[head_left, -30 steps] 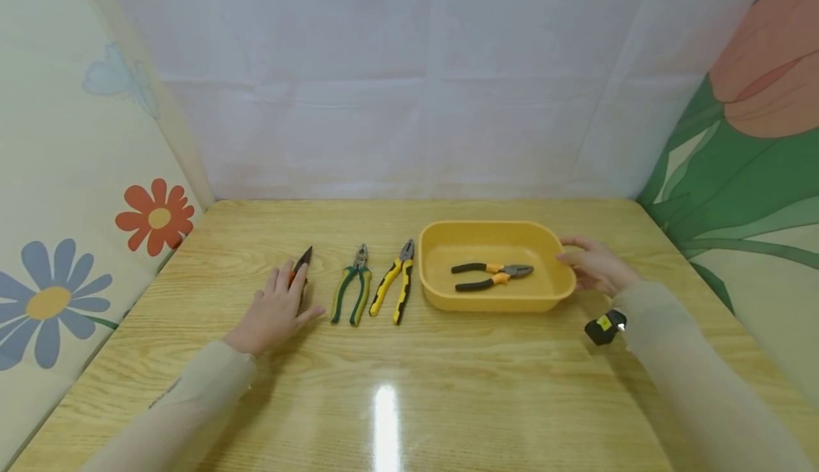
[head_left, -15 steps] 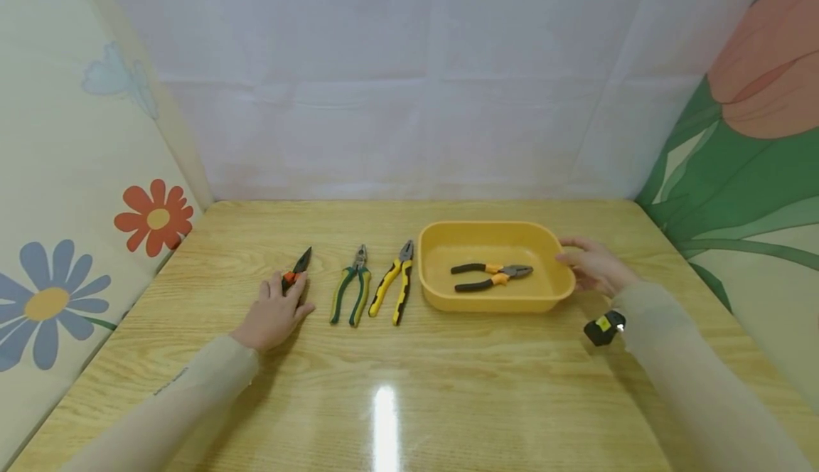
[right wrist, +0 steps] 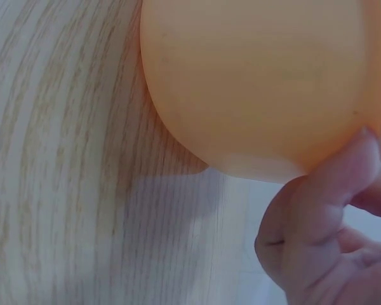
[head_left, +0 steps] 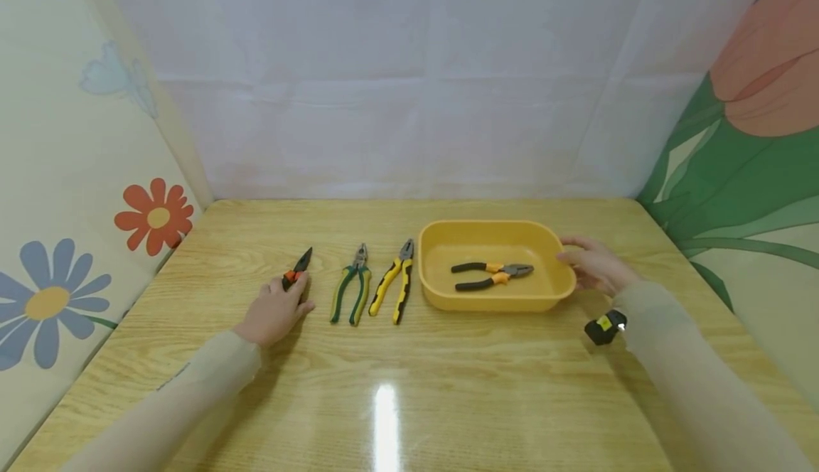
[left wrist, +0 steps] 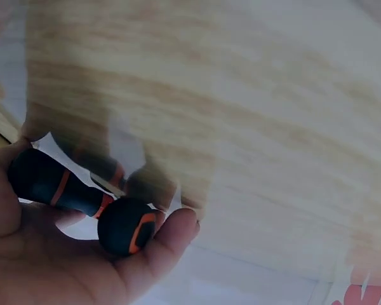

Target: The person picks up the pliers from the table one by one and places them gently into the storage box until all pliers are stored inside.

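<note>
Orange-and-black pliers (head_left: 300, 266) are in the left grip (head_left: 274, 313), left of the green pair (head_left: 365, 291); only the left wrist cam shows their handle ends (left wrist: 126, 227). Right grip (head_left: 596, 266) pinches the yellow tub (head_left: 489, 304); just the head cam catches pliers inside (head_left: 514, 271).

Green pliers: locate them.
In the head view, the green pliers lie on the table left of centre, between the left hand and the yellow pliers.

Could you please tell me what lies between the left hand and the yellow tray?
The head view shows green pliers nearer the left hand, then yellow-and-black pliers beside the tray.
</note>
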The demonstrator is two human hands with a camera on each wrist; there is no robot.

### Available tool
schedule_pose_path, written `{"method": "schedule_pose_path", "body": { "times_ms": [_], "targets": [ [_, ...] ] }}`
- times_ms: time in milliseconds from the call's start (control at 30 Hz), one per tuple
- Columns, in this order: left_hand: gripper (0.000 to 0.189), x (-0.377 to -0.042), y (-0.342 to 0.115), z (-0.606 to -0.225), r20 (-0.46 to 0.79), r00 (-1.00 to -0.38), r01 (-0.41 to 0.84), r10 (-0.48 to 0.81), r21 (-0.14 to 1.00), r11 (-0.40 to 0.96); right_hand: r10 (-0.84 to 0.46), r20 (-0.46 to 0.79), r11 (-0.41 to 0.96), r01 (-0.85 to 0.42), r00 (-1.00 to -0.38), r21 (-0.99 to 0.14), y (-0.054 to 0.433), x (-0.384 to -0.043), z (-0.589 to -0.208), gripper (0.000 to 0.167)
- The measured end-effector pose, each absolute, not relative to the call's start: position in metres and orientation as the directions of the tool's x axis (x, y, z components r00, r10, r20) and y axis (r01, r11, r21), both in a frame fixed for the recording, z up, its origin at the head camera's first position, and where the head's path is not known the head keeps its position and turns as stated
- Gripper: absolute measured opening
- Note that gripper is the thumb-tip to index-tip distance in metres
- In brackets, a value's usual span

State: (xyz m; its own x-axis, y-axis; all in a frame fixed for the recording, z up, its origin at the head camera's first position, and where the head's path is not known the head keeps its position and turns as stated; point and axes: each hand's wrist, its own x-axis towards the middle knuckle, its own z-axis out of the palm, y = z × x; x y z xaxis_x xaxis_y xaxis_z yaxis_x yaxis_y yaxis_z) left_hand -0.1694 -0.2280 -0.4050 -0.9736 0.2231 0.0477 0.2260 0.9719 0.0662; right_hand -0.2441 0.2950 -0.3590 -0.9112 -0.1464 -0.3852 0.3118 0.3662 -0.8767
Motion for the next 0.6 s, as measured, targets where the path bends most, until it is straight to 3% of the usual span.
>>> {"method": "schedule_pose_path", "body": {
  "times_ms": [300,600],
  "targets": [
    [0.048,-0.175,-0.225,-0.399,0.044,-0.975,0.219,0.218,0.023,0.976,-0.162,-0.378,0.344,0.307,-0.912,-0.888,0.297,-0.244,-0.361,0.063],
    [0.067,-0.181,-0.222,-0.392,-0.131,-0.982,0.119,0.135,0.124,0.985,-0.169,-0.37,0.332,0.301,-0.913,-0.894,0.296,-0.245,-0.362,0.063]
  ]
}}
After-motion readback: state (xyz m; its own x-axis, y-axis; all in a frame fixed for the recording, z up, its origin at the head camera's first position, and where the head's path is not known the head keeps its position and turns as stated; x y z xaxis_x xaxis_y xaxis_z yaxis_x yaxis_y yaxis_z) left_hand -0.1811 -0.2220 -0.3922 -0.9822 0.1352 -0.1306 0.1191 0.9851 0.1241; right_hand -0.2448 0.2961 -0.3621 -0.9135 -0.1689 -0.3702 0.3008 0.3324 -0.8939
